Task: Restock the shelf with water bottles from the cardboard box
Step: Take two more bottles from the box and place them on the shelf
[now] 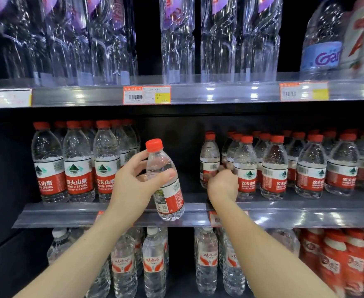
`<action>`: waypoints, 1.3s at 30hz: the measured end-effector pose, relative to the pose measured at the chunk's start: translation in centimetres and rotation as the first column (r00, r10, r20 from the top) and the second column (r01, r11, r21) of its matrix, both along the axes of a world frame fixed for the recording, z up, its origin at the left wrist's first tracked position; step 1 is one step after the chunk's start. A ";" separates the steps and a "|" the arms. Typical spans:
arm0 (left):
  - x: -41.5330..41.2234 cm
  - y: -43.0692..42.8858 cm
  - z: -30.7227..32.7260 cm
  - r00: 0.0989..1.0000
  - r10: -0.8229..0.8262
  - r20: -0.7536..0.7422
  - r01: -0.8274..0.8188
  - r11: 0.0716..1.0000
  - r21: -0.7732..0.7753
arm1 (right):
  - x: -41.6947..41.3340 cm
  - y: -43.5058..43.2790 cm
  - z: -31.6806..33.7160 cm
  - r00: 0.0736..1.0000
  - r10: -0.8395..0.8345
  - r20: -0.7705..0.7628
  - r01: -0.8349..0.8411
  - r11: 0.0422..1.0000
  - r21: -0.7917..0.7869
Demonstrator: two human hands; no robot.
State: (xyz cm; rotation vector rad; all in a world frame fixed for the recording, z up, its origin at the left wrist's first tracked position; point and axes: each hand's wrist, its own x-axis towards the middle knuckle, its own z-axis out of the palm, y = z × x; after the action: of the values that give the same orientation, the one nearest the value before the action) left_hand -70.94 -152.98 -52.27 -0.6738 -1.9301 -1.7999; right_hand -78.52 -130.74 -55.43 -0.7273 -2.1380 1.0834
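Brand labels on the shelved bottles
"农夫山泉 NONGFU SPRING" stands on the red-labelled bottles left of the left hand; "Gan" shows on a blue-labelled bottle high above the right hand.

The held bottle hangs before the shelf gap, between the left row and right row.

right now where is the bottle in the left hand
Head view, centre: the bottle is held tilted before the gap in the middle shelf, left of the right hand.
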 end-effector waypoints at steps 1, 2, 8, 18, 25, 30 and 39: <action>0.0 0.0 -0.1 1.000 0.001 0.002 -0.001 1.000 0.002 | 0.0 0.0 -0.2 1.000 -0.009 -0.004 0.009 1.000 0.006; 0.0 0.0 -0.2 1.000 0.002 0.004 -0.002 1.000 0.004 | -0.1 -0.1 -0.3 1.000 -0.014 -0.006 0.014 1.000 0.010; 0.5 0.3 -1.2 1.000 0.015 0.006 -0.015 1.000 0.021 | 0.2 -0.5 -0.2 0.998 -0.024 0.059 0.014 0.988 0.155; 0.8 0.0 -1.7 0.999 0.009 0.034 -0.011 0.997 0.073 | 0.1 -0.9 0.0 0.994 -0.020 0.107 -0.001 0.981 0.194; 1.0 0.8 -1.1 1.000 0.023 0.016 -0.023 0.999 0.033 | 2.9 -1.2 1.2 0.998 0.064 -0.018 -0.059 0.975 0.216; 0.7 2.9 0.9 1.000 -0.001 -0.020 0.001 1.000 0.011 | 6.4 0.5 1.0 0.936 0.261 -0.238 -0.203 0.949 0.242; -3.7 9.4 2.9 0.999 -0.005 -0.054 -0.002 0.993 -0.121 | 10.0 2.3 1.4 0.784 0.518 -0.342 -0.523 0.848 0.087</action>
State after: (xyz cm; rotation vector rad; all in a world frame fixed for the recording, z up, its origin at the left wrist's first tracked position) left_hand -74.62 -143.58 -49.34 -0.7558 -2.0157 -1.6583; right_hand -68.53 -128.45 -54.05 0.0910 -2.0516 1.3862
